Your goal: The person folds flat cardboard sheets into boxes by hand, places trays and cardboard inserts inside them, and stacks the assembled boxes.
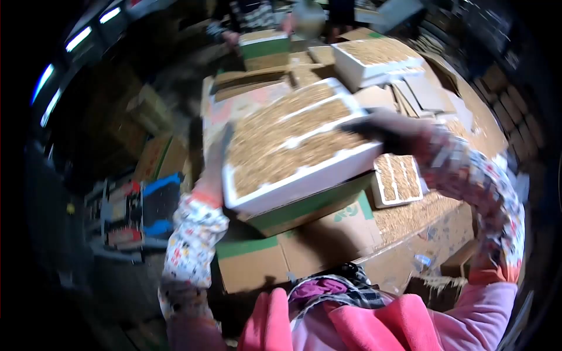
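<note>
A white foam box (304, 178) with dividers, filled with tan shavings or husk-like material, is tilted between my two hands. My left hand (215, 169), blurred by motion, presses against its left side. My right hand (389, 130), in a dark glove, grips the right edge, its fingers reaching over the rim. Just beneath the foam box is a cardboard box (328, 206) with a green band and an open flap (257, 269). Whether the foam box touches the cardboard is hidden.
A smaller white divided foam tray (399, 180) lies to the right on the shavings-strewn table (410, 219). Another filled foam box (374, 55) stands farther back, near cardboard pieces (424, 93). Across the table a person's hand (231, 40) is near a green-banded box (265, 50). A cart (132, 213) stands left.
</note>
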A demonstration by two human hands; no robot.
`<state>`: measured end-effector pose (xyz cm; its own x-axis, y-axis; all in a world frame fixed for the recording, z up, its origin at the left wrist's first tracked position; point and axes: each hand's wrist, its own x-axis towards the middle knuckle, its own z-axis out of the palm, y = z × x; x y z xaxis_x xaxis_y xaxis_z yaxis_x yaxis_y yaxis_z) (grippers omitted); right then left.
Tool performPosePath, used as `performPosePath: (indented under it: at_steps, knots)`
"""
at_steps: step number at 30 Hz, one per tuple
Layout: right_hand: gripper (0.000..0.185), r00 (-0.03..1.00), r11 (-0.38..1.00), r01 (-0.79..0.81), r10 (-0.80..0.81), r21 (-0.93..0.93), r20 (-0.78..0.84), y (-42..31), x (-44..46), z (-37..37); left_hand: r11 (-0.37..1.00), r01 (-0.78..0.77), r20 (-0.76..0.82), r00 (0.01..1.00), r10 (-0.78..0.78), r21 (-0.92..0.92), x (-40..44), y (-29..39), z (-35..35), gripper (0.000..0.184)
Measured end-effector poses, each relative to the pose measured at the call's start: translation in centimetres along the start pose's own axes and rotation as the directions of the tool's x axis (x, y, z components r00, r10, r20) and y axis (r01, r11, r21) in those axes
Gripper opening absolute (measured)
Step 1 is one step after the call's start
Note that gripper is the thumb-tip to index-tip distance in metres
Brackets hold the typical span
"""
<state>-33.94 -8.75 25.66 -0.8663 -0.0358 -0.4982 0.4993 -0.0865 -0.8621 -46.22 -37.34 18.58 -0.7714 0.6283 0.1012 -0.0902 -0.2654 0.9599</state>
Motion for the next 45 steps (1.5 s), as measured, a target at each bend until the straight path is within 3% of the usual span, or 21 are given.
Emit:
performPosePath:
  at_steps: [4, 5, 6, 9, 11, 13, 17, 20, 23, 25, 27, 29, 31, 33, 35, 37, 39, 40, 41, 43, 45]
  knots:
    - [0.037, 0.975, 0.724, 0.187, -0.221, -0.664, 0.034, 5.4, 4.0, 1.2, 0.983, 0.177, -0.069, 0.982, -0.173, 0.054, 1.8, -6.7, -11.9, 0.042]
    - [0.041, 0.979, 0.675, 0.2, -0.169, -0.711, 0.115, 5.8, 3.7, 0.7, 0.895, 0.206, -0.201, 0.97, -0.135, 0.396, 2.9, -6.7, -11.9, 0.043]
    - [0.045, 0.848, 0.673, 0.453, -0.528, -0.585, 0.05, 7.1, 4.3, 0.1, 0.864, 0.19, -0.244, 0.966, -0.08, 0.466, 2.9, -7.1, -11.5, 0.042]
    - [0.057, 0.316, 0.37, 0.719, -0.928, -0.588, -0.197, 5.1, 7.5, -8.5, 0.794, 0.225, -0.328, 0.944, -0.034, 0.565, 3.0, -5.6, -7.3, 0.035]
    - [0.063, 0.46, 0.563, 0.257, -0.786, -0.785, -0.413, 8.4, 16.0, -18.2, 0.733, 0.315, -0.35, 0.93, -0.112, 0.603, 3.2, -4.6, -5.8, 0.031]
    - [0.097, 0.618, 0.604, -0.542, -0.185, -0.584, -0.764, 12.8, 21.1, -25.1, 0.458, 0.326, -0.334, 0.94, -0.065, 0.827, 3.7, -3.6, -3.3, 0.033]
    - [0.113, 0.5, 0.495, -0.78, 0.128, -0.382, -0.856, 17.0, 25.0, -31.7, 0.472, 0.286, -0.325, 0.946, -0.001, 0.834, 4.1, -3.8, -2.8, 0.038]
    - [0.039, 0.799, 0.265, -0.499, -0.226, -0.825, -0.557, 16.7, 25.1, -36.5, 0.358, 0.281, -0.333, 0.938, 0.092, 0.89, 3.6, -3.9, -2.4, 0.047]
    - [0.03, 0.527, -0.136, -0.652, -0.789, -0.746, -0.317, 13.9, 27.1, -36.4, 0.332, 0.256, -0.318, 0.936, 0.148, 0.908, 4.1, -3.6, -0.7, 0.052]
    - [0.02, 0.502, -0.087, -0.326, -0.86, -0.941, -0.094, 6.2, 20.7, -27.5, 0.449, 0.189, -0.268, 0.956, 0.119, 0.873, 4.5, -4.3, -1.9, 0.051]
    - [0.017, 0.267, -0.235, -0.023, -0.938, -0.972, 0.221, -0.8, 13.6, -15.8, 0.704, 0.227, -0.326, 0.945, 0.007, 0.673, 5.4, -3.4, -2.5, 0.044]
    - [0.019, 0.423, -0.453, 0.154, -0.773, -0.878, 0.473, -2.6, 8.0, -5.4, 0.82, -0.091, -0.398, 0.84, 0.368, 0.565, 6.1, -0.3, -2.7, 0.043]
    - [0.02, 0.364, -0.604, 0.421, -0.571, -0.677, 0.736, 0.7, 5.2, 2.2, 0.163, -0.215, -0.004, 0.593, 0.805, 0.963, 4.4, 2.9, -0.8, 0.044]
    - [0.026, 0.555, -0.414, 0.617, -0.374, -0.669, 0.743, 5.9, 5.0, 5.8, -0.069, -0.431, 0.423, 0.822, 0.381, 0.9, 1.2, 5.7, 3.1, 0.042]
    - [0.028, 0.737, -0.058, 0.668, -0.086, -0.742, 0.67, 7.9, 7.3, 4.6, -0.197, -0.404, 0.313, 0.873, -0.373, 0.893, -1.5, 3.3, 5.4, 0.046]
    - [0.043, 0.863, 0.333, 0.418, 0.144, -0.845, 0.484, 3.5, 5.0, 5.9, -0.347, -0.45, 0.182, 0.787, -0.589, 0.823, -2.4, -3.4, 5.3, 0.047]
    - [0.061, 0.793, -0.107, 0.421, -0.438, -0.901, 0.423, 6.0, 6.0, 5.2, -0.217, -0.479, 0.212, 0.69, -0.692, 0.851, -1.2, -2.4, 6.2, 0.049]
    - [0.074, 0.96, -0.235, 0.168, -0.182, -0.957, 0.213, 7.5, 6.6, 5.5, -0.115, -0.488, 0.238, 0.601, -0.763, 0.865, -0.2, -1.8, 6.7, 0.05]
    - [0.057, 0.933, -0.193, 0.332, -0.079, -0.923, 0.352, 10.4, 8.6, 2.7, -0.015, -0.476, 0.26, 0.505, -0.823, 0.879, 0.7, -1.1, 7.1, 0.051]
    - [0.047, 0.897, 0.411, 0.439, -0.152, -0.799, 0.415, 6.2, 7.0, 0.0, 0.29, -0.429, 0.514, 0.77, -0.378, 0.855, 1.2, -3.8, 3.6, 0.047]
    - [0.044, 0.862, 0.7, 0.497, -0.466, -0.512, 0.2, 3.5, 5.9, -4.1, 0.202, -0.204, 0.195, 0.979, 0.066, 0.958, -0.1, -2.3, 0.9, 0.044]
